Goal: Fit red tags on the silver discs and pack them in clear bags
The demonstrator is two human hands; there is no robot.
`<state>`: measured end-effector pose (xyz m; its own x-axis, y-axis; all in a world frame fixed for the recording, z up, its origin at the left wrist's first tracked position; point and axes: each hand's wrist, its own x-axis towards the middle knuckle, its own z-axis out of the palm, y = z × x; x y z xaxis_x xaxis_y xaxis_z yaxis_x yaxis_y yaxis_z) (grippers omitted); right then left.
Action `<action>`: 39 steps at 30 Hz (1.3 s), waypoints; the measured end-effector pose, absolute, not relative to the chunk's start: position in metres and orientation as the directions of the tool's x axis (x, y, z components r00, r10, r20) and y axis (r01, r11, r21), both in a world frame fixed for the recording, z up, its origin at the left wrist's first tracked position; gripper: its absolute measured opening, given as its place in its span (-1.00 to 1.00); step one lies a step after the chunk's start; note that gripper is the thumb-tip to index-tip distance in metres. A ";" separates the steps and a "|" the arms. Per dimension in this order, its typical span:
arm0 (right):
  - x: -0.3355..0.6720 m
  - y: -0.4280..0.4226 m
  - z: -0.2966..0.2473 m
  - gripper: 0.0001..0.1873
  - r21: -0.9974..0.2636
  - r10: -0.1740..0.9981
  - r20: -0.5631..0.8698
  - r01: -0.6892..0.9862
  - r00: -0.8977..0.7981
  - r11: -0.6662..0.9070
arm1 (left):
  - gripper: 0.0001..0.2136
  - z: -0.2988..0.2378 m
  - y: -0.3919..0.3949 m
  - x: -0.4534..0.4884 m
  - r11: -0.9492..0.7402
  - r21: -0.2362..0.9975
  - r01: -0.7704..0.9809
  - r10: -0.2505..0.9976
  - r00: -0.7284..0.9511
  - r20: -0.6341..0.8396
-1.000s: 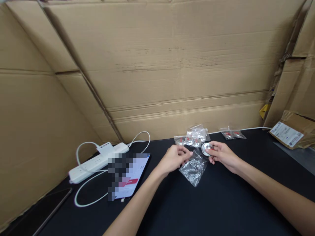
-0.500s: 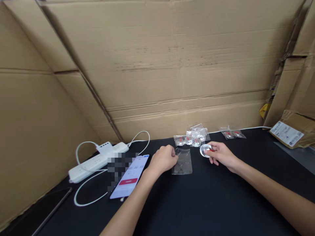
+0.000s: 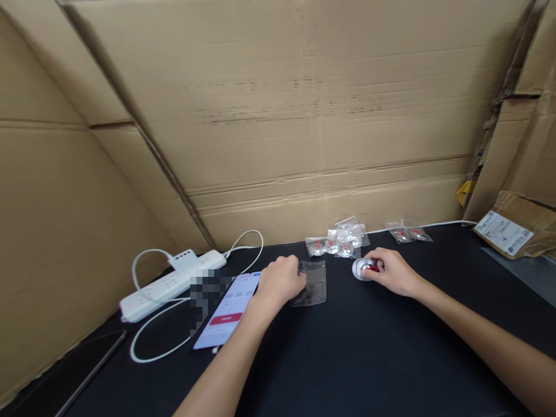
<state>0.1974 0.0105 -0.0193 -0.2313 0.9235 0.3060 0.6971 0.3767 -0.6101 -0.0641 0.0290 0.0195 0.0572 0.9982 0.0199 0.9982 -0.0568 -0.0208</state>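
My left hand [image 3: 284, 279] is closed at the left edge of a clear plastic bag [image 3: 315, 284], which lies flat on the black tabletop [image 3: 330, 353]. The bag looks to have nothing in it, and my fingertips are partly hidden. To the right, my right hand [image 3: 391, 272] pinches a shiny round metal disc [image 3: 360, 268] with a red piece at its centre. The disc is just above or on the table; I cannot tell which. Behind it lie several bagged silver discs with red pieces [image 3: 333, 245] in a heap, and two more bagged discs [image 3: 409, 234] farther right.
A phone [image 3: 228, 313] showing a timer lies by my left forearm, beside a white power strip [image 3: 174, 286] with looping cables. Cardboard walls [image 3: 260, 145] enclose the table. A labelled cardboard package [image 3: 512, 226] rests at the right, and a dark flat device [image 3: 87, 376] at the lower left.
My left hand has slid slightly left, pulling the plastic bag with it. My right hand has turned the metal disc a little, and more of the red piece shows.
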 end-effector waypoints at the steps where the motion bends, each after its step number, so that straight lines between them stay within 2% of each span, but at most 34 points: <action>1: 0.199 0.012 -0.020 -0.85 -0.594 0.928 0.296 0.717 -0.227 0.365 | -0.82 0.020 0.029 -0.064 -0.058 -0.022 0.998 0.998 0.058 0.023; 5: 0.203 0.014 -0.023 -0.79 -0.511 0.917 0.307 0.769 -0.254 0.384 | -0.78 0.020 0.028 -0.063 -0.065 -0.029 0.997 0.997 0.067 0.046; 8: 0.205 0.016 -0.024 -0.80 -0.505 0.908 0.312 0.761 -0.279 0.407 | -0.74 0.021 0.027 -0.062 -0.050 -0.019 0.999 0.996 0.052 0.073; 11: 0.207 0.019 -0.025 -0.76 -0.624 0.937 0.275 0.702 -0.216 0.344 | -0.69 0.021 0.026 -0.060 -0.041 -0.016 0.999 0.993 0.043 0.113; 13: 0.208 0.019 -0.023 -0.67 -0.787 0.970 0.174 0.568 -0.170 0.240 | -0.66 0.021 0.026 -0.059 -0.046 -0.014 0.999 0.989 0.047 0.140; 15: 0.210 0.017 -0.019 -0.67 -0.918 0.977 0.030 0.382 -0.209 0.110 | -0.65 0.021 0.025 -0.057 -0.059 -0.004 0.998 0.984 0.058 0.168; 18: 0.216 0.015 -0.009 -0.69 -0.979 0.945 -0.069 0.202 -0.319 -0.003 | -0.70 0.020 0.023 -0.052 -0.159 0.037 0.987 0.962 0.147 0.228; 21: 0.229 0.018 -0.002 -0.68 -0.990 0.952 -0.015 0.141 -0.304 0.030 | -0.76 0.016 0.018 -0.043 -0.381 0.108 0.918 0.893 0.335 0.300; 23: 0.240 0.024 0.000 -0.70 -0.971 0.971 0.079 0.204 -0.227 0.127 | -0.77 0.013 0.014 -0.036 -0.511 0.149 0.847 0.831 0.442 0.338; 24: 0.245 0.027 -0.001 -0.73 -0.938 0.971 0.144 0.287 -0.190 0.195 | -0.77 0.010 0.011 -0.032 -0.557 0.162 0.814 0.803 0.478 0.357; 27: 0.254 0.033 -0.008 -0.86 -0.723 0.929 0.314 0.584 -0.198 0.369 | -0.72 0.004 0.000 -0.021 -0.675 0.208 0.708 0.724 0.581 0.371; 29: 0.256 0.033 -0.013 -0.93 -0.600 0.908 0.309 0.682 -0.284 0.418 | -0.65 0.000 -0.007 -0.015 -0.734 0.228 0.639 0.675 0.653 0.343; 33: 0.250 0.027 -0.012 -0.90 -0.508 0.883 0.255 0.722 -0.394 0.470 | -0.54 -0.004 -0.014 -0.011 -0.772 0.256 0.582 0.635 0.714 0.294; 37: 0.234 0.017 -0.003 -0.96 -0.442 0.862 0.364 0.750 -0.352 0.493 | -0.52 -0.005 -0.014 -0.011 -0.769 0.276 0.576 0.638 0.711 0.296; 39: 0.222 0.012 -0.004 -0.92 -0.424 0.834 0.395 0.729 -0.385 0.537 | -0.52 -0.005 -0.013 -0.011 -0.768 0.278 0.576 0.640 0.707 0.302</action>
<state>0.2220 0.0118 -0.0040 -0.3849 0.8341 0.3951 0.7289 0.5373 -0.4243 -0.0108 -0.0132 -0.0053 0.7068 0.6395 0.3024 0.5764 -0.7684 0.2779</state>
